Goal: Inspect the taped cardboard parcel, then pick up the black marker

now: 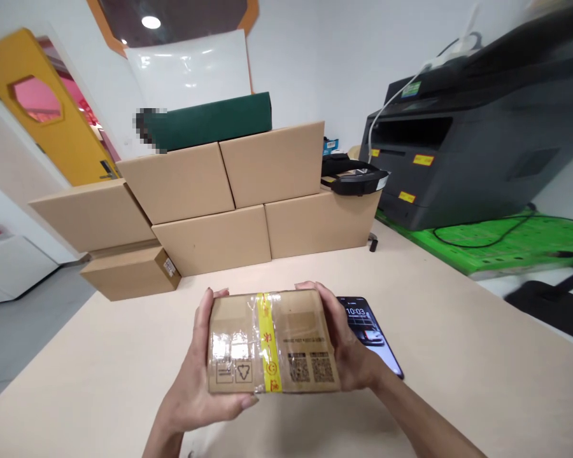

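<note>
- Far left: I see a yellow door (42, 108) with a hexagonal window, and a low white cabinet (16, 267) beside it on the floor.
- Left of centre: a small cardboard box (128, 273) lies at the far edge of the table (458, 356), just under the end of a wall of stacked flat cardboard cartons (210, 216).
- On top of the cartons: a dark green flat package (210, 121) lies in front of a glossy white board (188, 70).
- Near centre: the left hand (195, 375) cups the left end of a small cardboard parcel (272, 343), with fingers wrapped up its near edge. The parcel sits over the table; I cannot tell if it touches.
- The parcel: clear tape and one yellow tape band (267, 340) run around it. Two QR codes (310, 367) are printed on its top.
- Right of the parcel: the right hand (348, 343) grips the other end, so both hands are closed on it. A smartphone (365, 324) lies on the table just behind this hand, its screen lit and showing 10:03.
- Far right: a black object (353, 175) sits on the cartons, too unclear to name. A dark grey printer (458, 146) stands beyond it on a bright green mat (506, 245).
</note>
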Demonstrator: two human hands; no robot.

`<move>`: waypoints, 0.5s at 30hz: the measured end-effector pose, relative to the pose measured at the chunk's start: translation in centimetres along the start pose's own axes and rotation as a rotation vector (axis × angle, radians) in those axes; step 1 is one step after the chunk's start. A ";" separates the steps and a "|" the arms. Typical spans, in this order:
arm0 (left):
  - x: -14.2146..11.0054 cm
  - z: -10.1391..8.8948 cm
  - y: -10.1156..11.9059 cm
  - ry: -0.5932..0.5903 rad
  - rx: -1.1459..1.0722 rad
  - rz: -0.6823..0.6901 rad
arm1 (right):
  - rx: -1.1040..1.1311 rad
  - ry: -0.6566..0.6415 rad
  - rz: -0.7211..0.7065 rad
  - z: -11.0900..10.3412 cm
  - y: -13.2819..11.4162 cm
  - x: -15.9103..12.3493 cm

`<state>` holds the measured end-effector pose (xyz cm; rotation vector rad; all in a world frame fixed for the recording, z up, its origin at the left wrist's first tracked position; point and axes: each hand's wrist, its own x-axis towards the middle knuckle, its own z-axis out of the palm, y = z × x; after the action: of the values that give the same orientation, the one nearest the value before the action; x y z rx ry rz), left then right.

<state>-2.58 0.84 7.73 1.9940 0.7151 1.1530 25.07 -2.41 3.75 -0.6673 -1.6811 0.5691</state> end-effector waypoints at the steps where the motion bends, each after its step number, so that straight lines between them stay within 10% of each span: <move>1: -0.1 -0.1 0.4 -0.004 0.037 0.024 | -0.002 -0.002 -0.017 0.0 0.0 0.0; 6: -0.5 -0.2 1.4 0.070 0.232 0.166 | 0.047 -0.068 0.043 -0.3 0.0 0.0; 15: -0.5 0.8 0.7 0.021 0.572 0.578 | 0.914 0.199 0.735 0.8 -0.3 1.9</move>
<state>-2.04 -0.15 7.77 2.7978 0.5236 1.4005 23.94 -1.27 5.14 -0.5999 -0.7868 1.5998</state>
